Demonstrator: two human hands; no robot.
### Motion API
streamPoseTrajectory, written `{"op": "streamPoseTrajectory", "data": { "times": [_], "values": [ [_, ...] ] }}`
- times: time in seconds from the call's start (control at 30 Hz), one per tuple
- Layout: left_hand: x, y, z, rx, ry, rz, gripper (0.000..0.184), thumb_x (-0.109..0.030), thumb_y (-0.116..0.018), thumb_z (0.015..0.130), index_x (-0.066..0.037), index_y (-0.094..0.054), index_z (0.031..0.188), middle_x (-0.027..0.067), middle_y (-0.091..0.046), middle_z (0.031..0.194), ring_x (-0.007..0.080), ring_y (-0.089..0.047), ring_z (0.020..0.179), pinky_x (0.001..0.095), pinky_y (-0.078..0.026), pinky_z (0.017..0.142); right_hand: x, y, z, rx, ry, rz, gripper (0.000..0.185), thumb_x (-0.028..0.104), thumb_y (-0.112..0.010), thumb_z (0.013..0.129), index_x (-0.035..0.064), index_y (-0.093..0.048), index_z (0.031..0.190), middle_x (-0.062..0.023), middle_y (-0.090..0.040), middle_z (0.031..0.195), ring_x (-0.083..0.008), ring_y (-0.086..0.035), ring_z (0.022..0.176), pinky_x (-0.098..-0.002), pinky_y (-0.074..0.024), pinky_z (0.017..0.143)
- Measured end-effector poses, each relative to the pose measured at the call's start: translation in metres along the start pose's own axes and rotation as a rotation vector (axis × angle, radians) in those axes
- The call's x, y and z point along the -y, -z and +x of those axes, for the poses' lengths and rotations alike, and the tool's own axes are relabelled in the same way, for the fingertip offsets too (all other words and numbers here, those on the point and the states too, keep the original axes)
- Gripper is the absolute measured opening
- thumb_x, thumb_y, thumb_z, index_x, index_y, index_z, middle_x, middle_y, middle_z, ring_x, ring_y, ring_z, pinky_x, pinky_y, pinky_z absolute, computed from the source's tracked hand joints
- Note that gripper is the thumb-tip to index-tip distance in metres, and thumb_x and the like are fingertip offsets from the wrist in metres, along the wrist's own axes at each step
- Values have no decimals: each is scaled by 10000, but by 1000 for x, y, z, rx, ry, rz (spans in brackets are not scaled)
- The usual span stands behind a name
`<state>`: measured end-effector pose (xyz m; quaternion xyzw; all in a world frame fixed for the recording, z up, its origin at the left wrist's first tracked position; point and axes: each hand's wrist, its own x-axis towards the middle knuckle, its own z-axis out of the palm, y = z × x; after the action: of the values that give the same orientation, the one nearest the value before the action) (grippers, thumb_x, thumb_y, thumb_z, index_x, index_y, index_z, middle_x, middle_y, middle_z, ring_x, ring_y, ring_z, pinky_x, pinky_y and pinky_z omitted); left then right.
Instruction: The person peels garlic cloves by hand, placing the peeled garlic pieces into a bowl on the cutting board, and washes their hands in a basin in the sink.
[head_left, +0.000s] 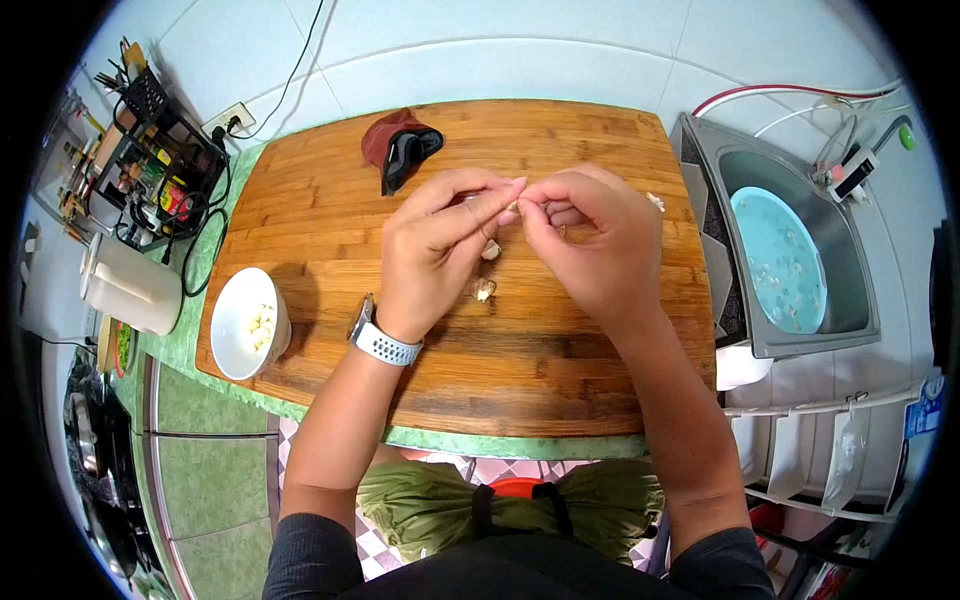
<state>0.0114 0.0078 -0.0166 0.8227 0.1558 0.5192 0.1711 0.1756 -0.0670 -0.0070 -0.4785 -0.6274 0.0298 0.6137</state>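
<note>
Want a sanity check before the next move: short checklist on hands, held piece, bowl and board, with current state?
1. Both hands at the same piece: ok. Left hand and right hand meet at the fingertips around a small piece.
2. Condition of that piece: cannot tell. Fingers hide most of it.
3. White bowl has room: ok. Pale pieces lie in it, well below the rim.
4. Board free of loose bits: not ok. Fragments lie near the hands.
5. Wrists bare: not ok. A watch is on the left one.
</note>
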Motion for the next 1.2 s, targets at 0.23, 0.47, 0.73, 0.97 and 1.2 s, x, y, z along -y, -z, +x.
{"op": "streamPoseTrajectory", "data": {
  "times": [0.23,0.47,0.73,0.97,1.2],
  "values": [
    [-1,0,-2,42,166,-222,271,-16,-740,921,-60,-778,1186,105,-736,1116,170,-701,961,275,-568,804,2,2,1,-19,-85,21,84,17,-762,814,21,-705,875,-88,-703,814,-167,-713,709,-270,-576,638],
    [-3,5,-1,39,385,-583,280,-52,-683,995,0,-715,1268,130,-718,1262,166,-684,1126,275,-549,944,-1,4,2,-75,-281,133,73,33,-766,849,12,-731,909,-80,-731,868,-132,-720,742,-253,-585,668],
    [3,5,-3,42,472,-703,329,-63,-662,1016,13,-664,1336,128,-713,1271,151,-676,1135,266,-542,961,8,7,7,-63,-73,173,145,7,-754,861,39,-763,1003,-73,-734,876,-144,-730,772,-251,-589,683],
    [3,5,-2,38,449,-712,335,-63,-671,1011,5,-666,1339,101,-724,1243,122,-679,1087,249,-550,916,0,5,5,-15,340,-92,247,10,-794,819,64,-756,1057,-88,-695,876,-233,-674,736,-316,-525,608],
    [2,8,-5,60,490,-766,292,-57,-702,984,15,-686,1266,110,-710,1246,161,-670,1121,310,-540,992,3,4,5,-79,497,-200,256,-35,-786,779,41,-732,1017,-70,-660,853,-234,-666,726,-323,-527,602]
  ]
}}
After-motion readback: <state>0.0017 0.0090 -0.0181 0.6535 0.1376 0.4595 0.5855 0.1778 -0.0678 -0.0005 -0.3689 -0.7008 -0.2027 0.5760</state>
